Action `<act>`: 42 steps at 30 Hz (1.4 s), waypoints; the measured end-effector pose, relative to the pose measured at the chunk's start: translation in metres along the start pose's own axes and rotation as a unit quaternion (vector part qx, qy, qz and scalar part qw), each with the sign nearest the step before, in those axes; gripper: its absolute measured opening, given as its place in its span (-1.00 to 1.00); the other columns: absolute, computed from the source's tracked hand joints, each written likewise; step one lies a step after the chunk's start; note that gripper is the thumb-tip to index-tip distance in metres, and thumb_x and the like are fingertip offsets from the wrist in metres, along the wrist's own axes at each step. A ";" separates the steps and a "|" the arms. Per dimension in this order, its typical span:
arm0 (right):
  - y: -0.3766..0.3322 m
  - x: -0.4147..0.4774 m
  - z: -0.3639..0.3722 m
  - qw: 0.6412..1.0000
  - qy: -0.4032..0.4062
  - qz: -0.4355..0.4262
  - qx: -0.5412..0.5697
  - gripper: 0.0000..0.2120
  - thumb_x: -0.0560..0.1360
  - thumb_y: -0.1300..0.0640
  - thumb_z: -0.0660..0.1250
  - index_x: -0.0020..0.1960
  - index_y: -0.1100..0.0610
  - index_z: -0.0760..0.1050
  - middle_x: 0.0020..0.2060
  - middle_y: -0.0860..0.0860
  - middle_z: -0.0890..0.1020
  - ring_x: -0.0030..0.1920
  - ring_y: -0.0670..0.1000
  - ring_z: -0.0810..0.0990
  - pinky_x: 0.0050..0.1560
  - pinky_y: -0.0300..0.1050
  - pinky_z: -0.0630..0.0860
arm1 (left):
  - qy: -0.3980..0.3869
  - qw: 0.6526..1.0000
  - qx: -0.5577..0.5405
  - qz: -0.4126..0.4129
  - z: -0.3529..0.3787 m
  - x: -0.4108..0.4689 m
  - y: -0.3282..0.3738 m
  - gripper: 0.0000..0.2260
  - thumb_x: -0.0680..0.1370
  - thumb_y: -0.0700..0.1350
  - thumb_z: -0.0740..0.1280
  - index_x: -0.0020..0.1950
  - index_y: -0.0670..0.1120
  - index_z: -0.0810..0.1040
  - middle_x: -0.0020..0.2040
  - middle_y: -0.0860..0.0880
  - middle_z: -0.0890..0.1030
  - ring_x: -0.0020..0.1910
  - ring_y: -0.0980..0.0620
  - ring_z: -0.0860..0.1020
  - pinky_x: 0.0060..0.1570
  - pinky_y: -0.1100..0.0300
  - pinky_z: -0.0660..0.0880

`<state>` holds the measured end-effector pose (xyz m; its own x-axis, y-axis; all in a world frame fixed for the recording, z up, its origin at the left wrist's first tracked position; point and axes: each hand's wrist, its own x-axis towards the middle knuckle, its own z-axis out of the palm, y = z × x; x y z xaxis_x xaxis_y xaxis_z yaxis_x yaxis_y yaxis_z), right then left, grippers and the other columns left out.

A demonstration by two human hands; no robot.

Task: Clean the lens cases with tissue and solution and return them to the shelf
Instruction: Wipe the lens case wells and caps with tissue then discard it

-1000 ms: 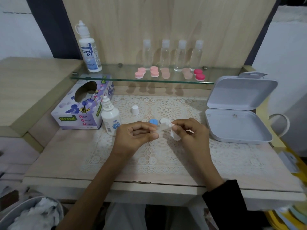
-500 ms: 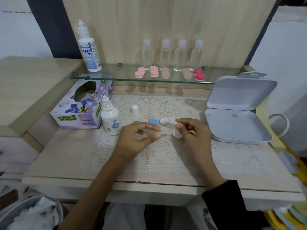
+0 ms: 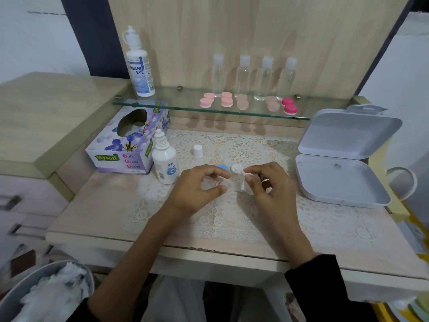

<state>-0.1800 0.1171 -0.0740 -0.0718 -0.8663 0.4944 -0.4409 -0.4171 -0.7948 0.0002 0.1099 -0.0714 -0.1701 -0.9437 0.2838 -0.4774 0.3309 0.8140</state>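
Observation:
My left hand (image 3: 197,189) curls its thumb and fingers round a pale, see-through lens case (image 3: 209,183) that is hard to make out, just above the lace mat. My right hand (image 3: 267,184) pinches a crumpled white tissue (image 3: 245,185) a short gap to the right of the case. A blue cap (image 3: 222,168) and a white cap (image 3: 236,168) lie on the mat just behind my fingers. The small solution bottle (image 3: 165,163) stands uncapped to the left, with its white cap (image 3: 198,151) nearby. Several pink lens cases (image 3: 226,99) sit on the glass shelf (image 3: 185,107).
A tissue box (image 3: 125,145) stands at the left of the desk and an open white hinged box (image 3: 341,168) at the right. On the shelf are a tall solution bottle (image 3: 139,70) and several clear bottles (image 3: 263,77). A bin with used tissues (image 3: 46,296) sits lower left.
My hands have drawn slightly apart; the tissue in my right hand has come away from the case in my left hand. My left thumb and index finger have spread wider.

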 end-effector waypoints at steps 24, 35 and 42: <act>-0.093 -0.085 0.110 0.923 -0.283 -0.232 0.118 -0.89 0.49 0.16 0.38 -0.02 0.07 0.65 -0.13 -0.06 0.60 -0.11 -0.25 0.52 -0.15 -0.42 0.41 | 0.181 0.970 0.158 -0.029 -0.159 -0.158 -0.021 -0.85 0.49 -0.13 0.34 0.01 -0.08 0.66 -0.02 0.09 0.67 -0.01 0.23 0.60 0.06 0.22 0.52; -0.145 -0.144 0.216 0.872 -0.385 -0.248 0.174 -0.89 0.49 0.27 0.38 -0.01 0.17 0.64 -0.16 -0.12 0.47 -0.18 -0.34 0.42 -0.13 -0.50 0.29 | 0.272 0.930 0.217 -0.119 -0.237 -0.243 -0.075 -0.87 0.52 -0.16 0.36 0.03 -0.03 0.65 -0.03 0.10 0.67 -0.03 0.12 0.61 -0.05 -0.01 0.54; -0.137 -0.180 0.281 0.862 -0.444 -0.225 0.098 -0.84 0.49 0.22 0.32 -0.01 0.05 0.64 -0.08 -0.06 0.53 -0.09 -0.07 0.53 -0.07 -0.19 0.50 | 0.302 0.915 0.218 -0.156 -0.251 -0.275 -0.130 -0.79 0.48 -0.15 0.32 0.01 0.13 0.59 -0.03 0.08 0.66 -0.04 0.08 0.60 0.04 0.14 0.53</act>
<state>0.1445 0.2526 -0.1529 0.8185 -0.4375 0.3724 -0.0798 -0.7284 -0.6805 0.3249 0.3254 -0.1283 0.4774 -0.7788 0.4069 -0.7419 -0.1092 0.6615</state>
